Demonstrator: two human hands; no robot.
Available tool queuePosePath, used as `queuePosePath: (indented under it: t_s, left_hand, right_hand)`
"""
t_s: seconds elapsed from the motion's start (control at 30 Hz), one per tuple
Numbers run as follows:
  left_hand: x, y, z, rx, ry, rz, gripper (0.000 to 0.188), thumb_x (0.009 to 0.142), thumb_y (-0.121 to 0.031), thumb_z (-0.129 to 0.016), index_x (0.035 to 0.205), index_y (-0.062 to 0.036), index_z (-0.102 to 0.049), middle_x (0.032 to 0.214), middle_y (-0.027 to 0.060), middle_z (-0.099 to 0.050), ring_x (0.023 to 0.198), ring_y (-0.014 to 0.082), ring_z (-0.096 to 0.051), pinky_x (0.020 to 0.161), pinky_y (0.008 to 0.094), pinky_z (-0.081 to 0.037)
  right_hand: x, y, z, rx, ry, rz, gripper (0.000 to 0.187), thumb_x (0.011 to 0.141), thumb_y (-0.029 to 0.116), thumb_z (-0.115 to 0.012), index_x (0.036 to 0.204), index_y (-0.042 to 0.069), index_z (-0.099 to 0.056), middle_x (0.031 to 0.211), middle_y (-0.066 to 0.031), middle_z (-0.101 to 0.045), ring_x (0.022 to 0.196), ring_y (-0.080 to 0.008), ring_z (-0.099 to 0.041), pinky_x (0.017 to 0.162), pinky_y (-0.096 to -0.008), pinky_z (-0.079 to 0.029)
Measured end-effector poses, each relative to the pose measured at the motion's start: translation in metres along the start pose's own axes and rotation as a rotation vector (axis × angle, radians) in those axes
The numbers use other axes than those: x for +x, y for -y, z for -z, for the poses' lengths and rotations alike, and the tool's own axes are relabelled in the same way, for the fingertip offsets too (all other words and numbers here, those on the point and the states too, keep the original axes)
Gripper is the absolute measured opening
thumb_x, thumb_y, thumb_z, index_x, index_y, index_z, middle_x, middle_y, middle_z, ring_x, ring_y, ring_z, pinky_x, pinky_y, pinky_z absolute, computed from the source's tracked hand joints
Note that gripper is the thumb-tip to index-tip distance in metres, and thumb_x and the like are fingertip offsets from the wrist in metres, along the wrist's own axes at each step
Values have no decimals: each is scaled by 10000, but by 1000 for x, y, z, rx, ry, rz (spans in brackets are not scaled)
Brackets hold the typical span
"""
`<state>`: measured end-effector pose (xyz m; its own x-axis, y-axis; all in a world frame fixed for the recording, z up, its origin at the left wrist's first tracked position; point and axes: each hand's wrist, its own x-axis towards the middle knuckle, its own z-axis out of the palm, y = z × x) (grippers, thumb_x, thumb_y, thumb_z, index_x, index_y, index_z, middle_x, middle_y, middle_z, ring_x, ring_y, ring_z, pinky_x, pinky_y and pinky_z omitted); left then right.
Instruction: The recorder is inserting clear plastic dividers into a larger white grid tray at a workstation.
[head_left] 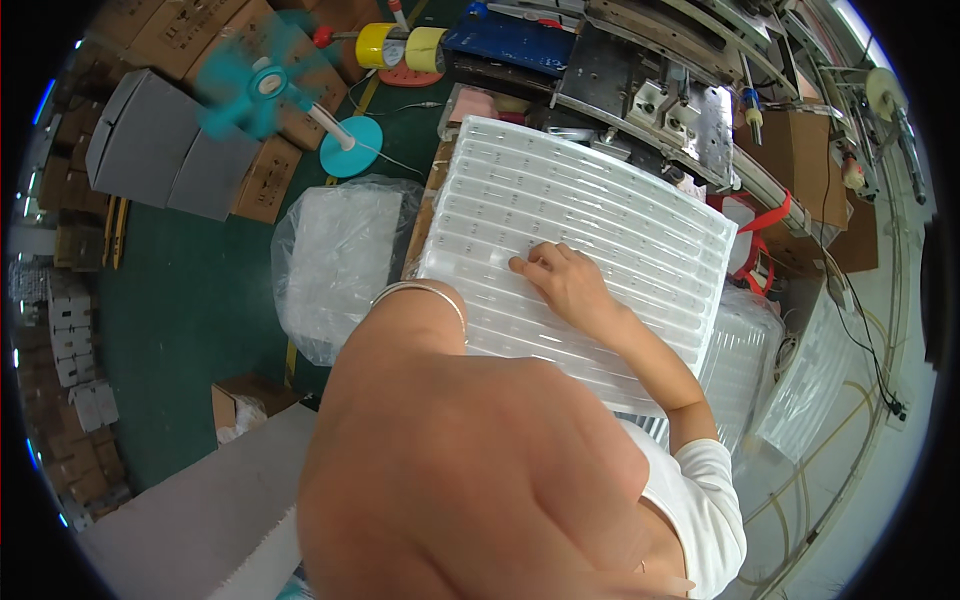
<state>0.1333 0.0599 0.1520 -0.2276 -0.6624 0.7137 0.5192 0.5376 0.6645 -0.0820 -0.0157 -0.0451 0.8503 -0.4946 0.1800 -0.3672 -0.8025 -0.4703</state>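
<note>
My right hand (575,290) rests over a large white translucent plastic tray (590,190) with long parallel grooves. Its fingers are bent and drawn together at the tray's middle; whatever they pinch, if anything, is too small to make out. Small clear pieces seem to sit in rows along the grooves. Very close to the camera, my raised left hand (470,470) fills the lower middle, back of the hand showing and a silver bangle (425,288) around the wrist. Its fingers are mostly hidden. The hand covers the tray's near left part.
Beyond the tray stands a metal bench machine (640,105). A turquoise fan (268,85) and tape rolls (385,47) are at the far left. A plastic-wrapped white stack (348,235) lies left of the tray; more clear trays (745,350) are at right. Grey bins (165,145) and cartons stand farther left.
</note>
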Motion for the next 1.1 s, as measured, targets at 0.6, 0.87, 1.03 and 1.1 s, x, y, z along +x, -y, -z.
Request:
queuePosePath:
  t_s: [0.6, 0.87, 1.03, 1.1]
  left_hand:
    - [43, 39, -30, 71, 316, 35, 99, 815, -95, -615, 755, -118, -690, 727, 114, -657, 622, 205, -604, 497, 292, -468]
    - [51, 186, 39, 1222, -299, 310, 298, 750, -22, -542, 1027, -72, -641, 961, 95, -612, 777, 263, -630, 666, 362, -502]
    - [92, 246, 64, 1829, -140, 127, 383, 780, -359, -660, 1090, -136, -639, 1068, 99, -571, 786, 260, -647, 601, 406, -500]
    - [109, 262, 70, 1859, -71, 134, 444, 772, -455, -647, 1091, -148, -642, 987, 115, -591, 724, 261, -649, 571, 404, -488]
  right_hand:
    - [14, -31, 53, 554, -371, -369, 192, 808, 76, -633, 974, 50, -540, 1047, -60, -589, 772, -170, -600, 627, -257, -490]
    - [-6, -77, 120, 491, -766, -403, 242, 878, 42, -569, 1119, 16, -573, 1205, -78, -550, 910, -91, -545, 769, -236, -496]
    - [7, -84, 145, 296, -824, -344, 257, 851, 41, -597, 1108, 40, -598, 1160, -83, -581, 991, -182, -588, 776, -267, -522]
    - [21, -91, 147, 256, -858, -409, 246, 846, 51, -612, 1091, 30, -603, 1132, -93, -601, 905, -189, -614, 758, -275, -530]
